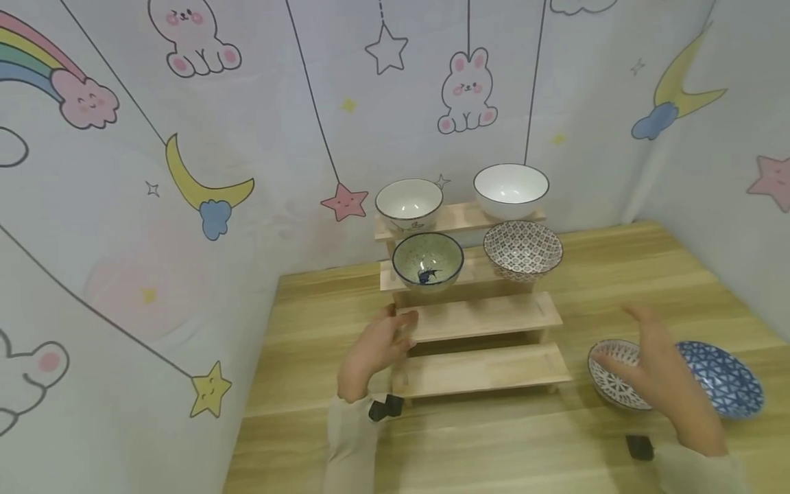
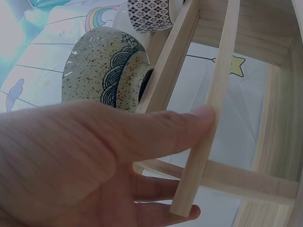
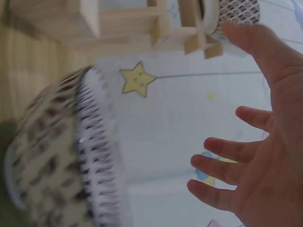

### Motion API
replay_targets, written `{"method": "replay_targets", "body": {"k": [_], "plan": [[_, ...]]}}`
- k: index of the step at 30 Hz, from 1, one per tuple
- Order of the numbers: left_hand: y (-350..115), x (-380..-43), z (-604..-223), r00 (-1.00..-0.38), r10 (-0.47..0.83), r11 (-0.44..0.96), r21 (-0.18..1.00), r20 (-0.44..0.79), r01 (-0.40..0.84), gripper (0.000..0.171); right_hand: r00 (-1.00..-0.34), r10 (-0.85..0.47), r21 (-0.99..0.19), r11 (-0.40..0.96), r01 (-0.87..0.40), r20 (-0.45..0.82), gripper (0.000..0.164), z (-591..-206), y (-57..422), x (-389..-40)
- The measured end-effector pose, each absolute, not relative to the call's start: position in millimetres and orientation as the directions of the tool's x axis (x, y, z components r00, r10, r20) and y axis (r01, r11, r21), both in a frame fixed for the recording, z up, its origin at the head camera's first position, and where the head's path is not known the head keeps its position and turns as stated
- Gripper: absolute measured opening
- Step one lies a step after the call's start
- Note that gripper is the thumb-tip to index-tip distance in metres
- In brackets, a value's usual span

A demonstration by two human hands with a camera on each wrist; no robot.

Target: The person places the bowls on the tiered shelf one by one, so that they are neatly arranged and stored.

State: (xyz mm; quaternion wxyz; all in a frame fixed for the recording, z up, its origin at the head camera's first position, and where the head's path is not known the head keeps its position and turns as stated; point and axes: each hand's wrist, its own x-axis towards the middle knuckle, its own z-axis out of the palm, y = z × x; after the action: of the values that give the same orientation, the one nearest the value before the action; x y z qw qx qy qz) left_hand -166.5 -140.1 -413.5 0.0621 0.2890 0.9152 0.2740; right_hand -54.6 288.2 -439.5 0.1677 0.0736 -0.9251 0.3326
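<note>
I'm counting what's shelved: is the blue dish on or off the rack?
Off: in the head view, the blue dish sits on the table, right of the rack.

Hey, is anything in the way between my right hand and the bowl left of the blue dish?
Nothing visible: the right wrist view shows a clear gap between your right hand and the bowl. The blue dish sits beside the bowl, not between.
</note>
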Motion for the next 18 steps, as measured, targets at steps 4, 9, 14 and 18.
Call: {"method": "replay_targets", "body": {"k": [4,9,14,18], "plan": [[-139.4,-165.7,-412.3,-0.824,0.564,0.680,0.540,0.045,0.495,0.048,-0.953,-0.018,-0.551,0.812,-0.191,0.303,0.111,-456.4,297.3,-51.7],[-138.0,-165.7,-411.4,-0.832,0.554,0.692,0.542,0.024,0.476,0.049,-0.981,0.018,-0.478,0.875,-0.078,0.193,0.118,-469.5,305.3,-47.0],[-137.2,-166.0,-411.3,-0.836,0.549,0.698,0.541,0.017,0.469,0.049,-0.995,0.025,-0.484,0.875,-0.023,0.092,0.123,-473.4,311.4,-41.1],[-138.0,-165.7,-411.3,-0.840,0.542,0.703,0.545,0.007,0.458,0.049,-1.000,0.014,-0.473,0.881,0.006,0.013,0.128,-475.2,315.7,-38.8]]}}
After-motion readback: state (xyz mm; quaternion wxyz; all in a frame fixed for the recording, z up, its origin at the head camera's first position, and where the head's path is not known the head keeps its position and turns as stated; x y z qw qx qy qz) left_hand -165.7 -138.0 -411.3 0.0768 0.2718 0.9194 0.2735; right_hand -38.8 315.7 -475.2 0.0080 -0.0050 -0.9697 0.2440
